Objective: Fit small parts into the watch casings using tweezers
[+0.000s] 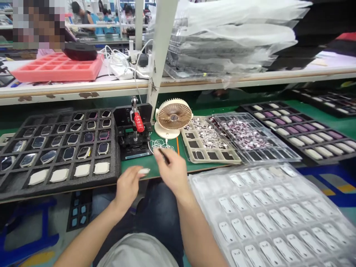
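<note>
My left hand (128,187) is closed, pinching a small white piece (144,171) with rounded ends between thumb and fingers, over the front edge of the green bench. Close by on the right, my right hand (174,171) is wrapped round a slim dark tool (164,157); its tip is hard to make out. The hands are a little apart. Just behind them stands a black clamp fixture (130,133) with a red handle (138,122). At my left, a grey foam tray (118,163) carries several watches and, in its front row, white watch cases (82,170).
A cream fan (174,118) stands behind my right hand, its white cable (158,144) coiled nearby. Trays of small parts (208,133) lie to the right, before a black tray (300,129) of white and purple pieces. A plastic-covered sheet (258,211) of white pieces fills the front right.
</note>
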A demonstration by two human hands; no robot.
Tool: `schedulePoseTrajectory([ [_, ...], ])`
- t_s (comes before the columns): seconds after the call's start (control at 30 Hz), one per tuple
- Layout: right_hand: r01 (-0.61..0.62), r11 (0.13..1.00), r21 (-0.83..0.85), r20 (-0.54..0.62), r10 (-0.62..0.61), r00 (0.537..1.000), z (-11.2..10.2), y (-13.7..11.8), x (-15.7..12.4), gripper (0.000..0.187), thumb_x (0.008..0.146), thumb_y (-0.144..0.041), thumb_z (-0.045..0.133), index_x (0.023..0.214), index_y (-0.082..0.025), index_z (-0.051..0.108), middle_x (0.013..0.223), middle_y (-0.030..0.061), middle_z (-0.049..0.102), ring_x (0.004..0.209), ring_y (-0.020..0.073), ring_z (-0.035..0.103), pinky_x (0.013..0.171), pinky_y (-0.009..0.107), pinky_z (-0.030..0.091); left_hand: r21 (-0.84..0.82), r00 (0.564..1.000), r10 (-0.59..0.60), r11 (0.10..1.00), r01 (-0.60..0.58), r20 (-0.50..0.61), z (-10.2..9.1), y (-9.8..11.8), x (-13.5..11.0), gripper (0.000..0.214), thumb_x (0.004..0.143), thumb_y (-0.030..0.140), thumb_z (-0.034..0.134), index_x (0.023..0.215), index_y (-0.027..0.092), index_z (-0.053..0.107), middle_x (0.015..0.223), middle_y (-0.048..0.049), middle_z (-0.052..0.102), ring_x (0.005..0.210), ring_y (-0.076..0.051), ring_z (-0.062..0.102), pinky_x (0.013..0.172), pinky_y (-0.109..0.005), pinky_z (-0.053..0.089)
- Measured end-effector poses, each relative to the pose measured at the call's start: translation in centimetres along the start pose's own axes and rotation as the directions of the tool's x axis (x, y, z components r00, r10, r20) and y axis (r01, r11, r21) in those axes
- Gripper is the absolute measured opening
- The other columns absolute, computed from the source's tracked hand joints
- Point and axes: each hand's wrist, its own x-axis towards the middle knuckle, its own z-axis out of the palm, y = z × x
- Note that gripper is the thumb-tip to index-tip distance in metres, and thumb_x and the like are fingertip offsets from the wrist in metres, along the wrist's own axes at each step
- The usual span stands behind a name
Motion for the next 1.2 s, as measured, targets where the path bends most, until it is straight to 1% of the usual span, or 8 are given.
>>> schedulePoseTrajectory([
  [0.17,0.539,0.842,0.013,0.034,-0.539,0.842,1.3,-1.8,7.6,0.043,0.105,-0.028,0.061,0.148,-0.03,0.059,0.159,0.0016,0.054,0.137,0.0237,0.061,0.098,0.035,0.063,0.109,0.994,0.085,0.991,-0.077,-0.074,2.7,-2.4,4.5,0.022,0.099,0.019,0.061,0.111,0.023,0.079,0.126,-0.0125,0.076,0.124,-0.032,0.065,0.114,-0.056,0.046],
  [0.27,0.605,0.796,0.005,0.042,-0.605,0.795,2.3,-2.1,9.6,0.041,0.107,-0.014,0.047,0.141,-0.029,0.064,0.15,-0.0004,0.063,0.127,0.0181,0.068,0.1,0.031,0.062,0.148,0.991,0.109,0.984,-0.096,-0.079,3.2,-3.8,5.3,0.021,0.097,0.016,0.061,0.108,0.022,0.079,0.117,-0.0132,0.078,0.12,-0.032,0.068,0.111,-0.057,0.049],
  [0.47,0.587,0.8,-0.125,-0.303,-0.594,0.745,1.3,-5.3,10.7,0.024,0.11,-0.027,0.054,0.127,-0.021,0.069,0.119,0.0061,0.076,0.105,0.0198,0.074,0.095,0.032,0.059,0.179,0.984,0.152,0.975,-0.134,-0.097,2.9,-4.6,4.5,0.026,0.101,0.018,0.057,0.117,0.021,0.077,0.118,-0.0152,0.077,0.119,-0.031,0.069,0.109,-0.054,0.051],
  [0.57,0.617,0.732,-0.289,0.044,-0.634,0.772,1.0,-3.9,9.5,0.026,0.111,-0.036,0.053,0.109,-0.02,0.074,0.1,0.0049,0.078,0.092,0.0176,0.073,0.084,0.028,0.055,0.186,0.979,0.179,0.97,-0.158,-0.101,2.4,-4.4,3.3,0.031,0.104,0.019,0.052,0.127,0.021,0.073,0.12,-0.0144,0.077,0.115,-0.029,0.07,0.106,-0.05,0.054],
  [0.63,0.649,0.664,-0.371,0.434,-0.494,0.753,1.5,-1.2,8.2,0.029,0.111,-0.036,0.051,0.115,-0.022,0.076,0.102,0.0045,0.079,0.091,0.0166,0.073,0.077,0.025,0.052,0.195,0.977,0.19,0.966,-0.169,-0.098,2.2,-4.3,2.1,0.032,0.104,0.018,0.052,0.128,0.022,0.072,0.118,-0.0122,0.078,0.112,-0.027,0.071,0.103,-0.047,0.056],
  [0.7,0.648,0.629,-0.43,0.626,-0.309,0.716,2.5,1.9,7.1,0.029,0.111,-0.03,0.049,0.126,-0.024,0.073,0.12,0.0048,0.077,0.095,0.0177,0.074,0.074,0.025,0.051,0.212,0.975,0.193,0.963,-0.166,-0.114,2.2,-4.2,0.9,0.03,0.104,0.018,0.052,0.125,0.023,0.073,0.115,-0.0105,0.078,0.111,-0.026,0.071,0.101,-0.044,0.058],
  [1.0,0.605,0.611,-0.51,0.673,-0.156,0.723,7.2,7.1,9.8,0.034,0.101,-0.03,0.064,0.133,-0.02,0.069,0.12,0.014,0.077,0.106,0.0313,0.074,0.083,0.035,0.056,0.339,0.946,0.248,0.926,-0.167,-0.21,2.5,-3.6,-1.2,0.031,0.105,0.017,0.054,0.132,0.022,0.068,0.12,-0.0101,0.075,0.114,-0.022,0.072,0.102,-0.037,0.06],
  [1.2,0.607,0.616,-0.502,0.631,-0.219,0.744,4.8,7.0,7.4,0.041,0.109,-0.027,0.05,0.149,-0.023,0.057,0.145,0.0115,0.065,0.109,0.0263,0.074,0.078,0.031,0.058,0.414,0.91,0.31,0.893,-0.178,-0.276,3.0,-3.5,0.3,0.028,0.104,0.015,0.054,0.126,0.022,0.07,0.121,-0.0104,0.073,0.114,-0.021,0.071,0.105,-0.041,0.059],
])
